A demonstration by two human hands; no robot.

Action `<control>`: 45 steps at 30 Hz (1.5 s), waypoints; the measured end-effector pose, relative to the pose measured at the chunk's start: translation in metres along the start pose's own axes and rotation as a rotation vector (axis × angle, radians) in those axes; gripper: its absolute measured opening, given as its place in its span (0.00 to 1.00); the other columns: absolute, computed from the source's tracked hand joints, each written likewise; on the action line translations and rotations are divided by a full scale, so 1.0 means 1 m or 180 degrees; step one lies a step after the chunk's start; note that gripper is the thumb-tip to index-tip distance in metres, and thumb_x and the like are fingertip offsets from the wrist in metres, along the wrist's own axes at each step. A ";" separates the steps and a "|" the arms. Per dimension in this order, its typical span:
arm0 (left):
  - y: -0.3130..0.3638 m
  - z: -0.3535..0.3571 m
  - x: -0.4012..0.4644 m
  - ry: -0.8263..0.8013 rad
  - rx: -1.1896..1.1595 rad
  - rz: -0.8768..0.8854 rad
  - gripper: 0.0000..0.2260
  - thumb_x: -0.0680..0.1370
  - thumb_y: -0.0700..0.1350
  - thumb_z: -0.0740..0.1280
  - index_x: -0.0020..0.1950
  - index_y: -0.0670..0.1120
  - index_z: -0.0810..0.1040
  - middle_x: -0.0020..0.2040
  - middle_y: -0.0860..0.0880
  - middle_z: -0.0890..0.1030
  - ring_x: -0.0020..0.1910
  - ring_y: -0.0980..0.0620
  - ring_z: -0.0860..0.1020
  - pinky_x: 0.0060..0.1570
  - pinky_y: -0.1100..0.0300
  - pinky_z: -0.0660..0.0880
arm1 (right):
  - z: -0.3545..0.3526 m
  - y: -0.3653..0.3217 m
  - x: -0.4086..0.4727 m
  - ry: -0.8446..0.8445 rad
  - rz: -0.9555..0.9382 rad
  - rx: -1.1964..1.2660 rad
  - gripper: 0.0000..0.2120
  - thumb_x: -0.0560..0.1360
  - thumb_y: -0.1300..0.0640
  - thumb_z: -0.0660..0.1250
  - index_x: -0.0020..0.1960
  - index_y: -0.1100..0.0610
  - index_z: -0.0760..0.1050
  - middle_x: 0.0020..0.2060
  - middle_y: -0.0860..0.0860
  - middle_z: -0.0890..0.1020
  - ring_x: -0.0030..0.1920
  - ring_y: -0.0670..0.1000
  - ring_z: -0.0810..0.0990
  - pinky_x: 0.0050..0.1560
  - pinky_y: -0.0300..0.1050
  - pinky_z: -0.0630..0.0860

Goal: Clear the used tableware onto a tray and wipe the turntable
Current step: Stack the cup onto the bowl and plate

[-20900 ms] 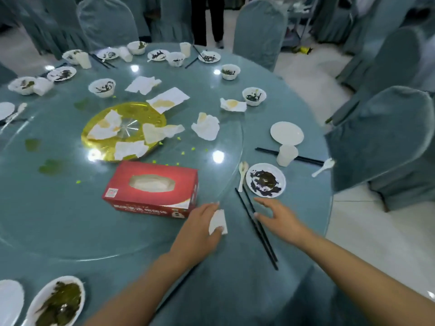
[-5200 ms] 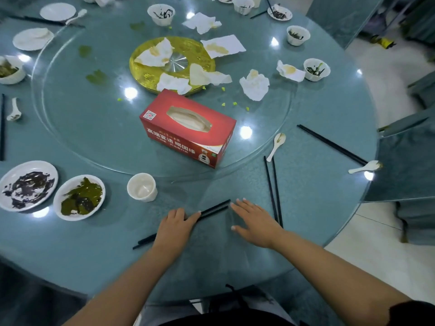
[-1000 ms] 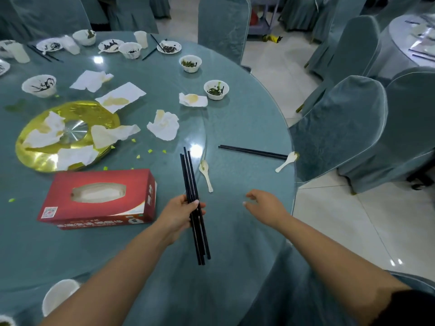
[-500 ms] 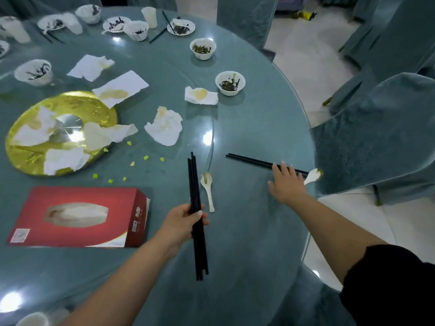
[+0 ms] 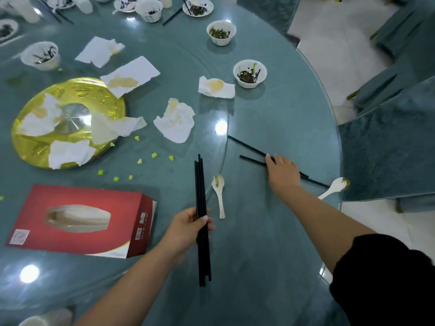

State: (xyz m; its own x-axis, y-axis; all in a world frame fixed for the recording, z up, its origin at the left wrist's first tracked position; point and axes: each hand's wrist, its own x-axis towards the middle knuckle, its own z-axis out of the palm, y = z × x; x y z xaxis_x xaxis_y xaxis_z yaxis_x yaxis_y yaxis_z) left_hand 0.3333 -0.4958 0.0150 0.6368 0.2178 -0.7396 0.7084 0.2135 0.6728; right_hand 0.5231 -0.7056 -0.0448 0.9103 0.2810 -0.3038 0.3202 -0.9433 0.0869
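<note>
Gripping a bundle of slim black chopsticks (image 5: pixel 202 220) in our left hand (image 5: pixel 188 228), long axis pointing away across the glossy teal glass table (image 5: pixel 270 255), we see a white spoon (image 5: pixel 219 196) just beside; our right hand (image 5: pixel 283 172) lies fingers-down on a splayed pair of chopsticks (image 5: pixel 249 149) near the rim, whether it grips we cannot tell

Left hand (image 5: pixel 188 225) curled, thumb on top, gripping bundle of black chopsticks (image 5: pixel 202 208) mid-length, forearm bare, reaching in from bottom left; right hand (image 5: pixel 283 171) extended forward, palm down, fingers over a chopstick pair (image 5: pixel 253 151); right arm nearly straight, dark sleeve (image 5: pixel 386 278) at upper arm.
</note>
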 end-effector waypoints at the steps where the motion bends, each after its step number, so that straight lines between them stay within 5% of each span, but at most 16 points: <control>1: -0.001 -0.001 0.000 0.0011 -0.0025 -0.0006 0.08 0.79 0.35 0.63 0.57 0.40 0.77 0.44 0.45 0.82 0.40 0.51 0.82 0.55 0.43 0.77 | -0.001 -0.001 -0.001 0.0052 -0.0041 -0.0007 0.29 0.78 0.64 0.56 0.77 0.57 0.52 0.69 0.58 0.66 0.67 0.59 0.66 0.63 0.50 0.66; 5: -0.004 -0.008 -0.003 0.0037 -0.0039 -0.0004 0.07 0.79 0.35 0.63 0.55 0.41 0.77 0.45 0.44 0.82 0.41 0.51 0.82 0.47 0.50 0.80 | 0.000 -0.005 -0.008 0.0137 -0.0157 0.0166 0.24 0.77 0.67 0.58 0.73 0.58 0.62 0.61 0.58 0.71 0.62 0.58 0.70 0.54 0.49 0.72; 11: -0.012 -0.013 -0.009 0.0067 -0.0025 0.0018 0.06 0.79 0.35 0.63 0.54 0.41 0.77 0.46 0.43 0.81 0.42 0.50 0.82 0.40 0.55 0.81 | 0.004 -0.016 -0.021 0.0219 0.0070 0.0745 0.11 0.80 0.63 0.58 0.61 0.61 0.71 0.57 0.58 0.76 0.57 0.58 0.74 0.55 0.48 0.70; 23: -0.044 -0.011 -0.030 0.0066 0.0048 -0.0177 0.05 0.80 0.35 0.62 0.53 0.40 0.77 0.42 0.44 0.81 0.40 0.49 0.80 0.48 0.48 0.78 | 0.023 -0.043 -0.118 -0.0245 0.0258 0.1231 0.14 0.81 0.51 0.58 0.58 0.61 0.70 0.55 0.58 0.77 0.54 0.58 0.77 0.49 0.47 0.71; 27: -0.071 -0.010 -0.036 -0.0044 0.0225 -0.0272 0.04 0.80 0.36 0.62 0.52 0.40 0.76 0.42 0.44 0.81 0.38 0.49 0.81 0.36 0.55 0.79 | 0.039 -0.050 -0.161 -0.0460 0.0345 0.1329 0.15 0.80 0.49 0.59 0.58 0.60 0.70 0.53 0.58 0.79 0.53 0.58 0.77 0.48 0.47 0.71; 39: -0.130 -0.019 -0.082 -0.0384 0.0445 -0.0451 0.04 0.79 0.33 0.63 0.51 0.38 0.75 0.39 0.41 0.79 0.37 0.46 0.79 0.31 0.56 0.77 | 0.064 -0.105 -0.278 -0.0638 0.0736 0.1833 0.14 0.79 0.49 0.62 0.56 0.59 0.70 0.52 0.57 0.80 0.54 0.57 0.78 0.49 0.46 0.72; 45: -0.156 -0.028 -0.099 -0.0434 0.0597 -0.0426 0.04 0.78 0.33 0.64 0.48 0.39 0.77 0.38 0.42 0.80 0.37 0.46 0.79 0.42 0.50 0.79 | 0.070 -0.134 -0.324 -0.0694 0.0731 0.2173 0.12 0.77 0.55 0.63 0.59 0.57 0.74 0.56 0.56 0.81 0.58 0.56 0.78 0.54 0.44 0.72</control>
State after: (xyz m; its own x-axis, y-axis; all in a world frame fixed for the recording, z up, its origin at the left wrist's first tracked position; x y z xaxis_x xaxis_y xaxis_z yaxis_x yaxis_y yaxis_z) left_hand 0.1513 -0.5243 -0.0163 0.5599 0.0665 -0.8259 0.8249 0.0487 0.5631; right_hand 0.1670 -0.6825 -0.0246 0.8393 0.0896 -0.5362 -0.1699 -0.8937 -0.4153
